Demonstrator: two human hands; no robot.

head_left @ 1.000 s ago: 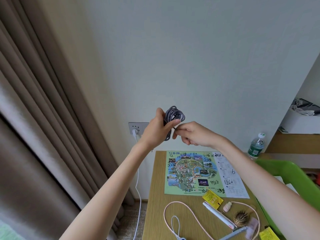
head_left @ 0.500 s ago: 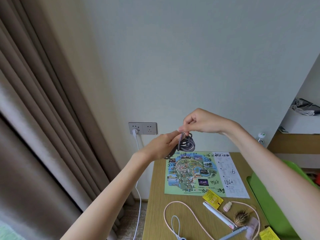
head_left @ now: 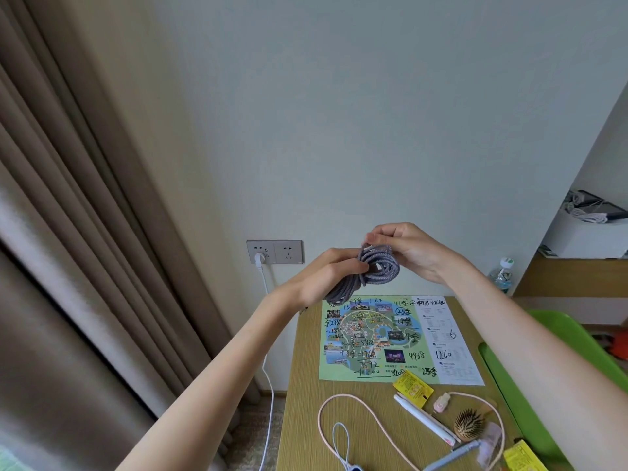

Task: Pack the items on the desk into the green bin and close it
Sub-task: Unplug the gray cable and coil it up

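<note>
Desk [head_left: 302, 385]: wooden top, low in the view, many small items lie on it.
Green bin [head_left: 557, 331]: at the right edge of the desk, partly behind the right forearm.
Map sheet [head_left: 390, 338]: flat on the desk, handwriting on it.
Pink cable [head_left: 370, 416]: loose loop on the desk, near the hairbrush [head_left: 470, 426].
Coiled grey cable [head_left: 377, 266]: held in the air above the map sheet.
Left hand [head_left: 326, 277]: fingers closed around the coil's left side.
Right hand [head_left: 407, 249]: fingertips pinch the coil's top.

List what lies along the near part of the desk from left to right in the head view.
pink cable loop → white pen → small pink charm → round hairbrush → yellow packet → green bin at the desk's right edge.
</note>
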